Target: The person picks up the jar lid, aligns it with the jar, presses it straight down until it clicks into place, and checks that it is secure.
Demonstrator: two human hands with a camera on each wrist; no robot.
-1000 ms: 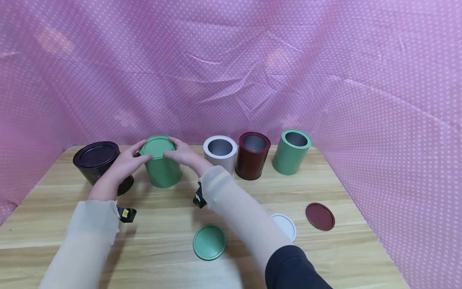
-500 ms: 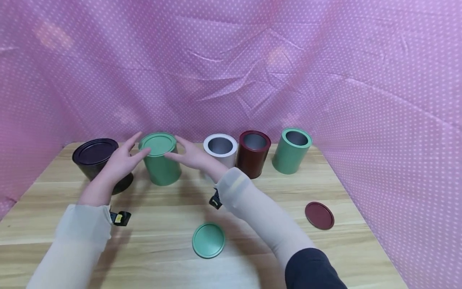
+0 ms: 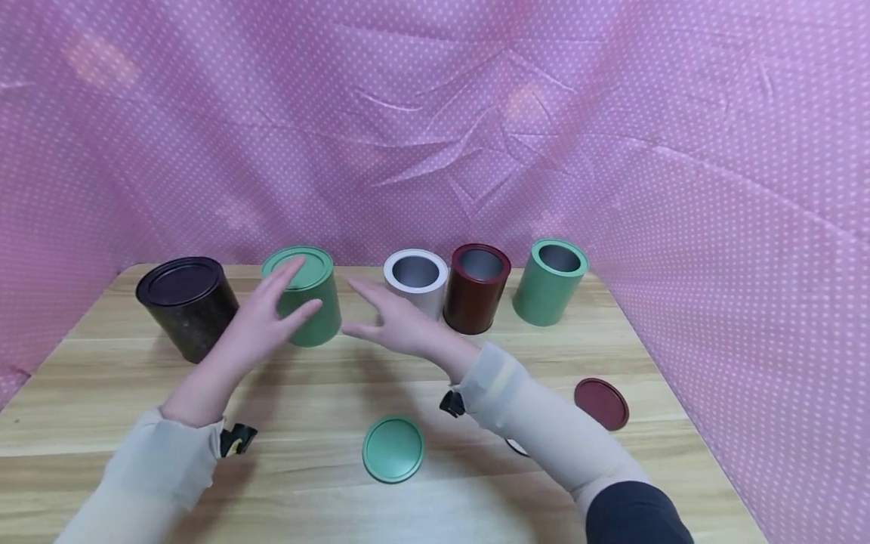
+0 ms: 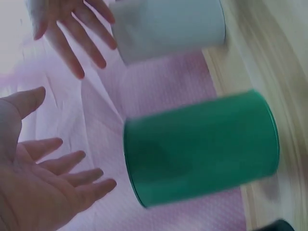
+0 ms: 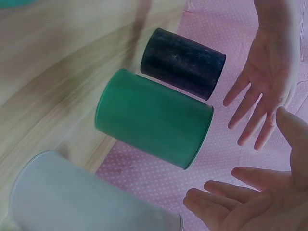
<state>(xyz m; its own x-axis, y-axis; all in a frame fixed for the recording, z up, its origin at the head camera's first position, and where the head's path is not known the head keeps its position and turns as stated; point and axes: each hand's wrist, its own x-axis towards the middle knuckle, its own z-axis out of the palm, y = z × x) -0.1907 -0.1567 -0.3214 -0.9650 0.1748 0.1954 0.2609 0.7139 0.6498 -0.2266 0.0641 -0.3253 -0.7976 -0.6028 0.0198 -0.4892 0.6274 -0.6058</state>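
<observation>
An upright green can (image 5: pixel 154 119) just ahead is faced by the left hand (image 3: pixel 263 316), seemingly nearer, and right hand (image 3: pixel 405 325), both spread, empty.

The pale wood-grained counter (image 3: pixel 306 483) is enclosed at back and sides by creased, white-dotted pink cloth (image 3: pixel 435 98).

A: Tbl. (image 3: pixel 299 499) rear, L–R?
B: Can 1 (image 3: pixel 193 321), can 2 (image 3: pixel 319 325), can 3 (image 3: pixel 428 302), can 4 (image 3: pixel 469 306), can 5 (image 3: pixel 545 296).
A: Front, L–R?
B: Lid A (image 3: pixel 393 449), lid B (image 3: pixel 516 447) (mostly hidden), lid C (image 3: pixel 601 403), fwd-R of can 5.
</observation>
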